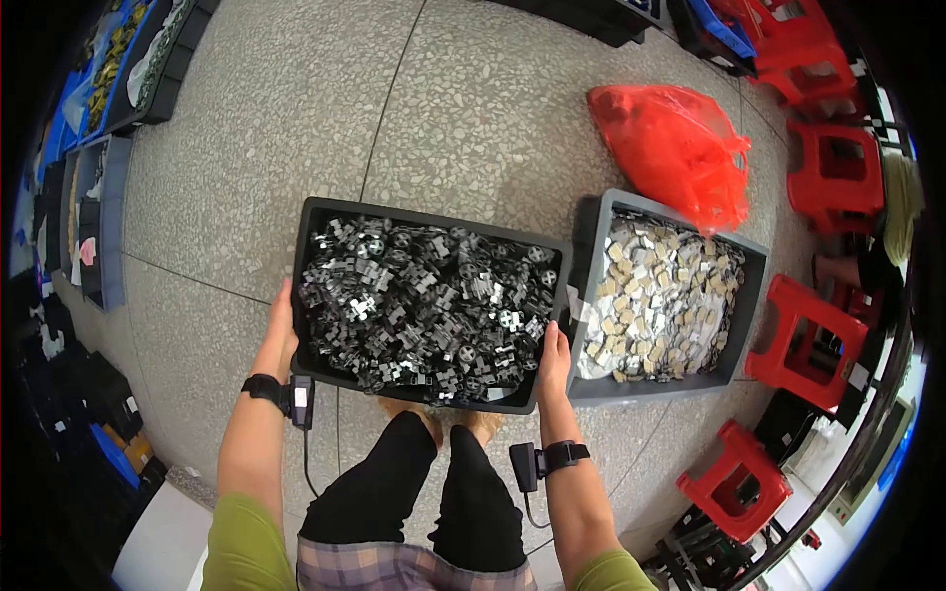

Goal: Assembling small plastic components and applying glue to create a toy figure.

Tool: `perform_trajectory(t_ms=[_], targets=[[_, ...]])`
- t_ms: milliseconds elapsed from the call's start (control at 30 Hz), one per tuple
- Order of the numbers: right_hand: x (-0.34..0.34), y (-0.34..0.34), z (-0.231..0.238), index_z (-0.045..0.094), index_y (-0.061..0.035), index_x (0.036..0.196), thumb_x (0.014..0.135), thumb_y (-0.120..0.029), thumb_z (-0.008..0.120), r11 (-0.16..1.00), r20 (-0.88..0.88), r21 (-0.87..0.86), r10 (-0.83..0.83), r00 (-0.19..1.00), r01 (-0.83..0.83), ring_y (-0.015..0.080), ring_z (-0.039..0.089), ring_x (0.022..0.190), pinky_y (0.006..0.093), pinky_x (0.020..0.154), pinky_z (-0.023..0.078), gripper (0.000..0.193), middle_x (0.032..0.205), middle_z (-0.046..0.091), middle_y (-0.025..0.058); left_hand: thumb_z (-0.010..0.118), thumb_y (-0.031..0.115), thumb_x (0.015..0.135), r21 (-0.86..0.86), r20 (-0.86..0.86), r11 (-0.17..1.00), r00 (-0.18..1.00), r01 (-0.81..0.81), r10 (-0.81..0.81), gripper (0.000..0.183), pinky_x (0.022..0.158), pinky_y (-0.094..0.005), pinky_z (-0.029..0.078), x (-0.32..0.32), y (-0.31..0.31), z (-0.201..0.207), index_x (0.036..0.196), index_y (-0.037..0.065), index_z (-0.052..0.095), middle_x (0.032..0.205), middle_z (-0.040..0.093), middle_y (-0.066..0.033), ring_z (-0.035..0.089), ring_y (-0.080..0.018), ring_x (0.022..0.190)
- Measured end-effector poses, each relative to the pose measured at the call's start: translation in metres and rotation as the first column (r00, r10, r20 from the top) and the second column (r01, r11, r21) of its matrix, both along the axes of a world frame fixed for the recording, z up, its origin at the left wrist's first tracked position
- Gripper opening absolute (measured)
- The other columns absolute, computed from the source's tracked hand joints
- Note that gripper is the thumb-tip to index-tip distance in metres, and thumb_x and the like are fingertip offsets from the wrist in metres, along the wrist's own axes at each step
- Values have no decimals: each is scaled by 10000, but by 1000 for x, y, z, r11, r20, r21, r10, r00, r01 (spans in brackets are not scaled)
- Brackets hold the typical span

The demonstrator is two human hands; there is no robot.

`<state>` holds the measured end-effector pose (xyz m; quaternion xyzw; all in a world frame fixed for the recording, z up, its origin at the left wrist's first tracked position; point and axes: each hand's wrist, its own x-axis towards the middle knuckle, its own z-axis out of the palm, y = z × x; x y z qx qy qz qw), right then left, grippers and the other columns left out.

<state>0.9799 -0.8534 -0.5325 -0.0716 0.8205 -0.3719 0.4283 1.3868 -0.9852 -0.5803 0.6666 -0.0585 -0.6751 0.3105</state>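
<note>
Between my two hands is a black plastic bin [434,225], heaped with small black and silver metal-and-plastic parts [424,305]. My left hand [280,330] grips its left end, fingers mostly hidden behind the wall. At the right end my right hand [554,362] holds the bin, thumb up against the outer side. The bin is slightly tilted in the picture, its right end lower, and it overlaps the edge of a grey bin [660,391] to the right. That grey bin contains many small tan and silver pieces [660,295].
A red plastic bag [670,148] lies at the far side of the grey bin. Red stools [813,340] line the right side, with a person's arm among them. Dark and blue crates [103,222] stand along the left. Speckled floor [266,118] stretches ahead.
</note>
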Motion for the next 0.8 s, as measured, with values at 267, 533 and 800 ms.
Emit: perform_trajectory(t_ms=[267,533,800], targets=[[-41,2,140,493,62,1127,880,-397,471,999,171,31,-36,985,31,176,496,987,279,878,365,522,1066,560,138,400,529,850,61,239,976,946,211,-220,675,1012,-348,249,-22,-21,195,1278,8,370,1307,401,-102,356,-224,1206],[-110,22,364,537,17,1077,871,-391,475,987,-95,43,-153,984,157,183,531,893,305,808,403,462,959,592,126,406,514,862,-127,-23,848,854,514,-521,675,1011,-352,246,-94,-73,357,1282,-9,335,1305,367,-118,336,-219,1201],[-55,137,519,565,-19,1096,837,-463,497,875,-132,27,-476,869,483,182,544,958,291,851,397,518,1017,605,111,413,486,871,-517,-237,472,411,714,-880,561,898,-311,351,-243,-148,443,1174,15,446,1138,504,-96,461,-184,1054]])
